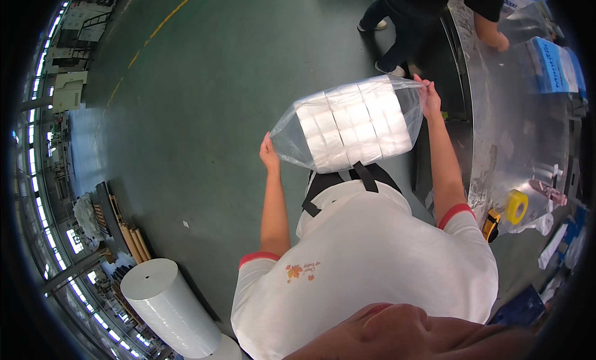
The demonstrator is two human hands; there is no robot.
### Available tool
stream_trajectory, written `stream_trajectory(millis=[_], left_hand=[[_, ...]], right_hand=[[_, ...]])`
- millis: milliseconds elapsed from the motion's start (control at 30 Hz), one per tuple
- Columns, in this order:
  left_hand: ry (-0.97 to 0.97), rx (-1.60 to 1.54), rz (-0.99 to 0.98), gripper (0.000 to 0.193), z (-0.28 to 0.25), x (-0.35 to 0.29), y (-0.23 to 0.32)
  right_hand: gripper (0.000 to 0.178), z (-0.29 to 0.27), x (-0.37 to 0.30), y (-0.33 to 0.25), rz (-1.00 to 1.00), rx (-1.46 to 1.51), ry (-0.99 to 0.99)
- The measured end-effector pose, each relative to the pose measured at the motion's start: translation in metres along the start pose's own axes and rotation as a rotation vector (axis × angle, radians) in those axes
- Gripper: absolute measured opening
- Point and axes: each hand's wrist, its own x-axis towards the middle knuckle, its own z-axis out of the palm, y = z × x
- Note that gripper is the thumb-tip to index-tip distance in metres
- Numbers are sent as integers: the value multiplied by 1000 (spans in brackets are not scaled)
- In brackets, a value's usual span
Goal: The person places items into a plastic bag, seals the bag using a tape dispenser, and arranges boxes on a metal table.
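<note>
A clear plastic bag is stretched between my two hands in front of my waist. Inside it, white bundles lie in tight rows; whether they are paper rolls or folded packs I cannot tell. My left hand pinches the bag's left end, where the film is loose and see-through. At the right end, my right hand grips the other gathered edge, close to the metal table. The bundles sit nearer the right end, tilted slightly, and the bag hangs above the green floor.
Along my right runs a metal table with a blue-and-white package, a yellow tape roll and a yellow-and-black tool. A co-worker stands at its far end. A large white roll stands behind left.
</note>
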Motion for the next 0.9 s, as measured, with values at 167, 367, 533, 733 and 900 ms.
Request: stream_trajectory(millis=[167, 367, 533, 733, 900], left_hand=[[-103, -1109, -360, 33, 18, 4, 6], [-340, -1677, -644, 27, 28, 0, -25], [-304, -1595, -763, 22, 25, 17, -57], [-288, -1280, -1093, 19, 21, 31, -62], [-567, -792, -1039, 25, 3, 80, -160]], right_hand=[[36, -15, -10, 26, 57, 338, -21], [38, 26, -63, 45, -21, 496, 415], [39, 43, -130, 67, -33, 600, 442], [39, 61, -224, 104, -190, 440, 647], [41, 91, -309, 151, -339, 305, 794]])
